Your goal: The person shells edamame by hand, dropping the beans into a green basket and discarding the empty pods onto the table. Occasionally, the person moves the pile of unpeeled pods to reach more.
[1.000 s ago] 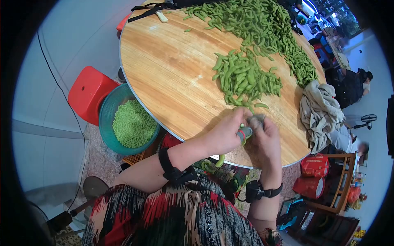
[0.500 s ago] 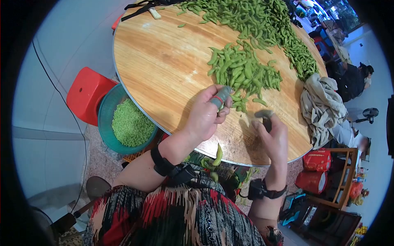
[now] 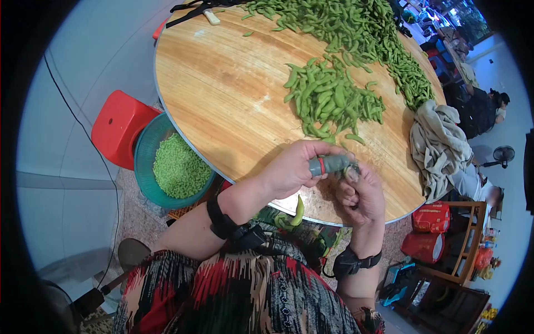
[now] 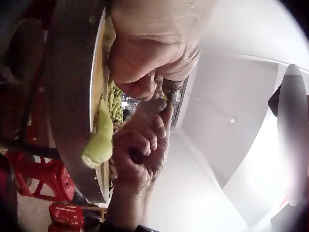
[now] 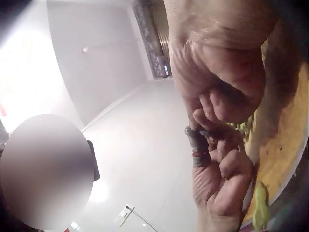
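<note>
In the head view my left hand (image 3: pixel 292 170) and right hand (image 3: pixel 364 195) meet fingertip to fingertip over the table's near edge. A grey cover with a red band (image 3: pixel 321 166) wraps the left thumb; the right thumb is grey at its tip. Between the fingertips both hands pinch a small green bean pod (image 3: pixel 353 166), mostly hidden by the fingers. The right hand's other fingers curl into the palm. Beyond the hands lies a small heap of green soybean pods (image 3: pixel 328 100). One plump pod (image 3: pixel 299 210) sticks up at the table edge, below the left hand.
The round wooden table (image 3: pixel 222 100) carries a larger pod heap (image 3: pixel 345 25) at the back and a crumpled cloth (image 3: pixel 439 145) at right. Lower left, a teal basket (image 3: pixel 144 183) holds shelled beans (image 3: pixel 178 167) next to a red stool (image 3: pixel 119 125).
Half a second ago the hands were apart, the right near the small pod heap. Now the left has moved right and down and the two meet at the fingertips.
</note>
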{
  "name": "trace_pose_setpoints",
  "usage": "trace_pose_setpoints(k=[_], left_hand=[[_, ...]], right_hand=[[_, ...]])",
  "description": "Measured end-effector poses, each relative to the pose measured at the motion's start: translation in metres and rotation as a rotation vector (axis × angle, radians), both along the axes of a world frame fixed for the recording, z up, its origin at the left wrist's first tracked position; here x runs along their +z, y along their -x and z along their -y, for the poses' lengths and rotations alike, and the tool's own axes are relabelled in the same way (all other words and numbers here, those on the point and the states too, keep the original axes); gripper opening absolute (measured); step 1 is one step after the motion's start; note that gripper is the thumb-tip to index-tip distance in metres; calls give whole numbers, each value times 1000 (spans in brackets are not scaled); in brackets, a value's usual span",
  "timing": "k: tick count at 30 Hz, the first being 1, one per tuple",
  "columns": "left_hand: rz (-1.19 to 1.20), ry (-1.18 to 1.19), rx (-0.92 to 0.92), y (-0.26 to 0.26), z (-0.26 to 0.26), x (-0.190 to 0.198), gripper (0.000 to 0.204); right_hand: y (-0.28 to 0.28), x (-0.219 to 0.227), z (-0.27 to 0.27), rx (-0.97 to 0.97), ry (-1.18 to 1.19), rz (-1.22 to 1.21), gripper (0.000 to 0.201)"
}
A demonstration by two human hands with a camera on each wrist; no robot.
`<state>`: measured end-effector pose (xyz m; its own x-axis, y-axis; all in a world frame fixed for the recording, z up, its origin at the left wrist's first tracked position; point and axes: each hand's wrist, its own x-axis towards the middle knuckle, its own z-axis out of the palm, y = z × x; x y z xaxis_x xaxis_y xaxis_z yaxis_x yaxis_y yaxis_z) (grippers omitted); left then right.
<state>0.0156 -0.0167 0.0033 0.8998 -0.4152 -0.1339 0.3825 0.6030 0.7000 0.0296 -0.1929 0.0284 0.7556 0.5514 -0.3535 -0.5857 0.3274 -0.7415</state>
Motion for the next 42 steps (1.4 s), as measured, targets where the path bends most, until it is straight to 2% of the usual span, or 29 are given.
trace_pose_setpoints(k=[3,4,7,11,13,17,19,20,22,26,28,29,31,32,35,36,37,39,40,41,42], left_hand=[[30,29,51,-1,-3,-7,12],[40,42,87,-2,-4,-8,11],[110,-92,170,0,-2,-3,9],[104,-117,182,-1,2,-8,10],[236,-306,240,-2,1,-10,10],[347,-346,302,0,4,-13,10],[91,-97,130,3,0,-5,9],[90,-98,130,3,-2,-6,9],[100,50,-16,0,-8,-7,10],[42,98,-70,0,-6,-2,10],[319,-229,118,0,3,-3,11],[320,-232,115,1,4,-4,11],[324,-409,157,1,3,1,12],[299,-445,181,2,2,5,12],[338,-419,176,2,3,1,11],[341,-421,175,3,2,3,11],[259,-361,119,3,1,5,10],[185,-300,61,3,-1,6,11],[169,-217,9,3,0,4,11],[157,-134,-45,3,0,3,11],[172,-131,-51,3,0,3,11]], right_hand=[[8,3,-9,14,85,80,17],[9,2,-9,39,190,175,21],[22,12,-19,-16,204,195,24],[22,13,-15,32,153,181,25],[22,13,-14,56,150,169,21],[20,6,-15,18,156,195,18],[21,11,-18,-28,147,98,15],[22,10,-17,-28,146,97,15],[22,8,-14,-7,-1,-20,15],[23,6,-14,-25,-65,-71,13],[22,1,-16,-112,211,205,12],[22,-1,-17,-114,208,205,12],[23,-5,-19,-183,378,314,11],[20,0,-15,-143,205,184,12],[20,-1,-12,-121,225,175,14],[19,1,-11,-121,355,257,16],[17,1,-9,-124,353,261,16],[9,2,-6,-401,527,529,18],[4,6,-5,-407,559,639,19],[1,5,-4,-415,560,649,19],[-2,4,-4,-284,572,673,18]])
